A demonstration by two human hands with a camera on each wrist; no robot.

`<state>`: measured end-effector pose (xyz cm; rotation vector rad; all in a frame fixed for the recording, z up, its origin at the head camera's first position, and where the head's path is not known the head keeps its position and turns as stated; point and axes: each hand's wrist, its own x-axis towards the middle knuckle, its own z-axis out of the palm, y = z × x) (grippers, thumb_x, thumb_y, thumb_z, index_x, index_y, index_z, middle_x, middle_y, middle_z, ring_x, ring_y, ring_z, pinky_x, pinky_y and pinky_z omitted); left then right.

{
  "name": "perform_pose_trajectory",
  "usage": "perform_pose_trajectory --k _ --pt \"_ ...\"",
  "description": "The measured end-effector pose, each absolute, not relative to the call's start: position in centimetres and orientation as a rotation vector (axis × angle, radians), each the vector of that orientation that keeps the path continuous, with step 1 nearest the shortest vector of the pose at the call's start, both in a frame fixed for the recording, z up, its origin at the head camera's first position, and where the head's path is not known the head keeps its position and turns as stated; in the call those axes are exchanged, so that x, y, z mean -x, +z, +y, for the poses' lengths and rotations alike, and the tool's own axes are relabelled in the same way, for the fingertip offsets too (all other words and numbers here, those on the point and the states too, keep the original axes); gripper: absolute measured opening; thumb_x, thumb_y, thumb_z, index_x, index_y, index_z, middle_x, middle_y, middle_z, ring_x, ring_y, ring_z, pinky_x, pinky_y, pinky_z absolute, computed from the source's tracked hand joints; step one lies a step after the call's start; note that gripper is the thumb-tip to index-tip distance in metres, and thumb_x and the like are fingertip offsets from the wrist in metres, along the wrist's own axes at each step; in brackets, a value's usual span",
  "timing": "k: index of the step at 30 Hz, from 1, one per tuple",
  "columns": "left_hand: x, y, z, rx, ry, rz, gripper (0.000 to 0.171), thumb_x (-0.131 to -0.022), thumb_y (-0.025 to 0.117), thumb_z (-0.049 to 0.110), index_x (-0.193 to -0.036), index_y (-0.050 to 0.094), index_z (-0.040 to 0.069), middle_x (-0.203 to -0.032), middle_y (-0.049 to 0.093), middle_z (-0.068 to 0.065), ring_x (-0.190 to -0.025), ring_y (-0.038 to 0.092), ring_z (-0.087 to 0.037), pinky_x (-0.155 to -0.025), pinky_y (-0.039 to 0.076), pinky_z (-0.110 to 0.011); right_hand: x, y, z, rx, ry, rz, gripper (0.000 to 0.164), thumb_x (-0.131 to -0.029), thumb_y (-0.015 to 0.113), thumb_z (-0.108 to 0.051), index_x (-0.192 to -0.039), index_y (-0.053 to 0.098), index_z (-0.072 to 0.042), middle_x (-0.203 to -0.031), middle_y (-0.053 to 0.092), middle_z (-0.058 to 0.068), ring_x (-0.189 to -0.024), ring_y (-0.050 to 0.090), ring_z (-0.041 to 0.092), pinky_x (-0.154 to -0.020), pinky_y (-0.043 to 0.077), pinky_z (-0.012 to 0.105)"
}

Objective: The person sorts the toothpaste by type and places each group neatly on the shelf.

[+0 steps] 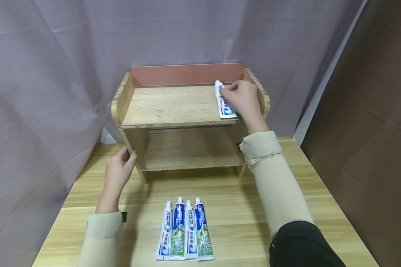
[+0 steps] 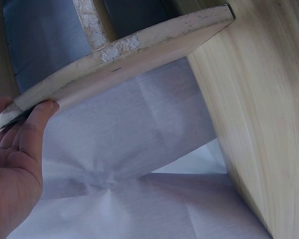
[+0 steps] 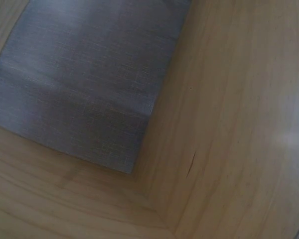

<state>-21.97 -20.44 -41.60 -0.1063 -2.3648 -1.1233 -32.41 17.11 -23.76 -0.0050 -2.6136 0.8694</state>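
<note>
White plastic with blue print, a capped toothpaste tube (image 1: 224, 105) lies over the top board near the right end of the pale 2-tier wooden shelf (image 1: 174, 107), and what I steer by is its slant: cap between 11 and 12 o'clock, flat tail between 5 and 6, just behind the board's front edge. From my remote seat, the right hand (image 1: 244, 97) is plainly the nearer; it sits at the tube's 3 o'clock, thumb and fingers pinching the upper half. I cannot tell whether the tube bears fully on the board; the right wrist view gives me neither tube nor fingers. At the tube's 8 o'clock, well apart, the left hand (image 1: 118, 168) grips the front edge of the shelf's left side panel. Between 6 and 7 o'clock, on the wood-grain tabletop (image 1: 240, 237), I count 4 more capped tubes (image 1: 190, 231), white-blue and blue-green alternating, caps toward 12.
</note>
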Motion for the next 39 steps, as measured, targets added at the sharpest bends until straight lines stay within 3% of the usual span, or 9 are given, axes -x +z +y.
perform_pose_trajectory --k 8,25,39 --pt "22.11 -41.69 -20.65 0.100 -1.099 -2.356 0.021 -0.098 0.063 0.021 -0.103 0.072 0.003 -0.099 0.074 -0.020 -0.094 0.073 -0.036 -0.079 0.062 -0.048 32.52 -23.91 16.89 0.001 0.863 -2.576 0.040 -0.089 0.062 -0.041 -0.100 0.077 -0.006 -0.098 0.074 0.010 -0.092 0.062 0.026 -0.080 0.053 0.040" --pt "22.39 -41.77 -20.86 0.106 -1.096 -2.343 0.021 -0.098 0.063 0.020 -0.104 0.072 0.002 -0.099 0.075 -0.019 -0.093 0.074 -0.035 -0.078 0.063 -0.048 32.51 -24.33 16.74 -0.004 0.907 -2.459 0.035 -0.090 0.062 -0.039 -0.099 0.072 -0.006 -0.091 0.070 0.007 -0.082 0.060 0.020 -0.069 0.048 0.030" --pt "22.43 -41.84 -21.02 0.115 -1.076 -2.332 0.018 -0.098 0.064 0.020 -0.100 0.072 0.003 -0.097 0.075 -0.018 -0.091 0.074 -0.034 -0.076 0.063 -0.048 32.44 -24.42 16.58 -0.212 1.000 -2.374 0.034 -0.091 0.067 -0.038 -0.106 0.069 -0.007 -0.098 0.071 0.005 -0.089 0.064 0.014 -0.081 0.053 0.026"
